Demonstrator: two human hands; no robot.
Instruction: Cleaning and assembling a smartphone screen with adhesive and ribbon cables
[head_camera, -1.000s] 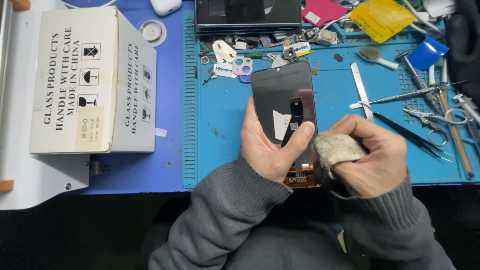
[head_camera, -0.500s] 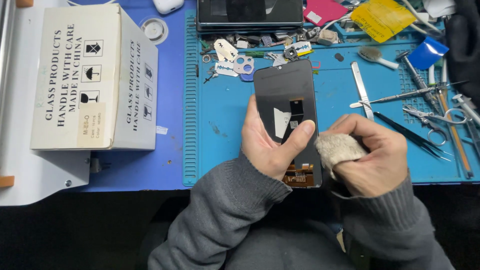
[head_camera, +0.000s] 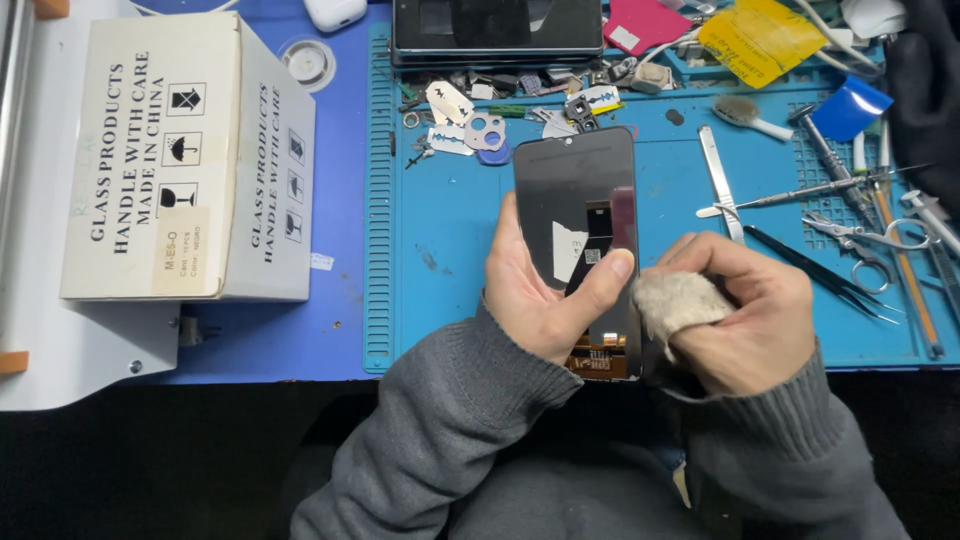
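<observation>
Item: phone display panel (head_camera: 575, 215), dark, thin, rigid glass, with an exposed orange flex connector (head_camera: 600, 362) at its near end; judged light, slick-faced and fragile, best taken by the long edges, clear of the connector. Location: raised over the blue work mat (head_camera: 450, 250), near its front edge. Left hand (head_camera: 540, 295) closed around the panel's lower part, thumb across its face. Right hand (head_camera: 745, 310) closed on a beige wad of cloth (head_camera: 675, 300), pressed against the panel's right edge.

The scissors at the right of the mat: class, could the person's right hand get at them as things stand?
Probably yes for reach: the scissors lie uncovered just beyond the right hand. But that hand is gripping a cloth pad.
</observation>
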